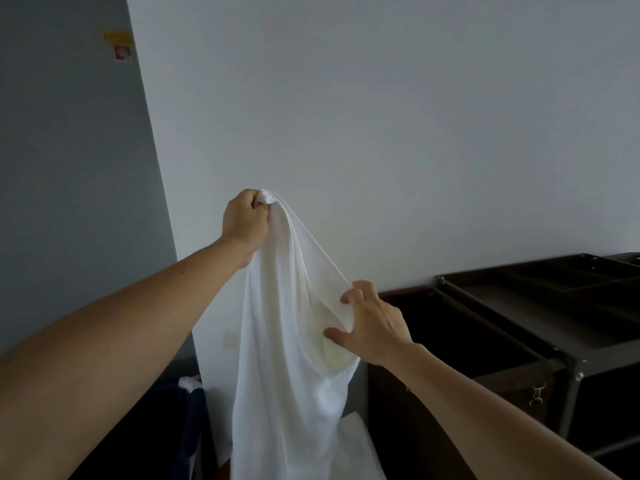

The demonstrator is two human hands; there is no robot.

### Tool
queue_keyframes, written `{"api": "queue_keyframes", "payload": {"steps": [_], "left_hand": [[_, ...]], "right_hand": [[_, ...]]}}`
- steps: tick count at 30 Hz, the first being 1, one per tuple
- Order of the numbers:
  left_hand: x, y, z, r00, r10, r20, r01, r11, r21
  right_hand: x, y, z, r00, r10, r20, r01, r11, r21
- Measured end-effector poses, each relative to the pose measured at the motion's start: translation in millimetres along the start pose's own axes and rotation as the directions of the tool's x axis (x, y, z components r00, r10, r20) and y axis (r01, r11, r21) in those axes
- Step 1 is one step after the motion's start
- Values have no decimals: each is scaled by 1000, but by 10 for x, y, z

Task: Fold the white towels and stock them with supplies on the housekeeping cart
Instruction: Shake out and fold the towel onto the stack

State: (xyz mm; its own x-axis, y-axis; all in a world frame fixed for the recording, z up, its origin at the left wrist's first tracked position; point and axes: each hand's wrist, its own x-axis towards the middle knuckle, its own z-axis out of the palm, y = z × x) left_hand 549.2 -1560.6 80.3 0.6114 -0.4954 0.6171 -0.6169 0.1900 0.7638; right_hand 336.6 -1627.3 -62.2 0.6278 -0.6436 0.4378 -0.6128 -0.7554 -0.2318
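A white towel hangs long and loose in front of the wall. My left hand is raised and grips a bunched corner of it at the top. Lower and to the right, my right hand pinches the towel's right edge between thumb and curled fingers, pulling the cloth into a slanted fold. The towel's lower end runs out of the frame at the bottom. The dark housekeeping cart stands at the right, its top tray split into compartments.
A white wall fills the background, with a grey wall or door at the left carrying a small sticker. Dark blue fabric and a bit of white cloth sit low at the left. More white cloth lies below the towel.
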Motion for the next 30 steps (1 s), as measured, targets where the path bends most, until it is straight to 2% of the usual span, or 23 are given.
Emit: {"api": "queue_keyframes", "payload": {"steps": [2, 5, 7, 8, 9, 10, 12, 13, 14, 15, 16, 17, 19, 20, 21, 25, 27, 28, 30], "left_hand": [[13, -44, -9, 1000, -16, -17, 16, 1000, -2], [26, -100, -15, 999, -28, -30, 27, 1000, -11], [31, -138, -35, 999, -28, -32, 28, 1000, 11], [38, -166, -57, 999, -31, -36, 32, 999, 27], [47, -196, -86, 998, -40, -44, 41, 998, 40], [60, -230, -122, 997, -52, -54, 54, 997, 49], [78, -305, -199, 996, -67, -62, 71, 995, 63], [80, -336, -231, 996, -64, -55, 68, 996, 66], [76, -357, -252, 997, -60, -45, 63, 996, 61], [71, -364, -263, 998, -59, -36, 61, 997, 49], [67, -363, -264, 997, -63, -32, 64, 997, 39], [63, -357, -262, 997, -65, -32, 66, 997, 37], [63, -339, -272, 998, -54, -44, 56, 997, 47], [67, -335, -285, 997, -48, -53, 51, 997, 51], [72, -339, -300, 997, -43, -60, 46, 997, 56], [55, -408, -318, 999, -6, -32, 10, 991, 131], [42, -449, -305, 999, -16, -33, 20, 990, 140], [43, -472, -309, 999, -23, -43, 29, 989, 145], [60, -528, -350, 998, -24, -64, 34, 986, 162]], "right_hand": [[-16, 10, 52, 984, 78, 160, -73, 997, -33], [-29, 51, 185, 887, 166, 431, -196, 980, 25], [15, 58, 155, 844, 257, 472, -347, 931, 115], [69, 70, 97, 831, 316, 458, -448, 868, 215], [134, 91, 12, 820, 362, 443, -536, 756, 376], [200, 113, -103, 814, 390, 431, -580, 596, 556], [310, 161, -362, 805, 413, 426, -558, 283, 780], [344, 200, -462, 799, 419, 431, -538, 181, 823], [361, 230, -525, 796, 419, 438, -532, 137, 835], [367, 251, -556, 791, 424, 442, -545, 157, 824], [357, 258, -564, 787, 441, 431, -566, 240, 788], [340, 267, -557, 794, 459, 399, -583, 391, 712], [290, 284, -572, 832, 444, 332, -549, 740, 388], [267, 286, -588, 848, 413, 332, -497, 837, 228], [244, 294, -610, 849, 388, 359, -459, 877, 138], [187, 352, -756, 801, 348, 487, -448, 888, 104], [179, 404, -775, 789, 283, 546, -474, 845, 247], [181, 437, -766, 805, 252, 537, -488, 797, 357], [186, 504, -721, 868, 241, 434, -468, 690, 552]]}}
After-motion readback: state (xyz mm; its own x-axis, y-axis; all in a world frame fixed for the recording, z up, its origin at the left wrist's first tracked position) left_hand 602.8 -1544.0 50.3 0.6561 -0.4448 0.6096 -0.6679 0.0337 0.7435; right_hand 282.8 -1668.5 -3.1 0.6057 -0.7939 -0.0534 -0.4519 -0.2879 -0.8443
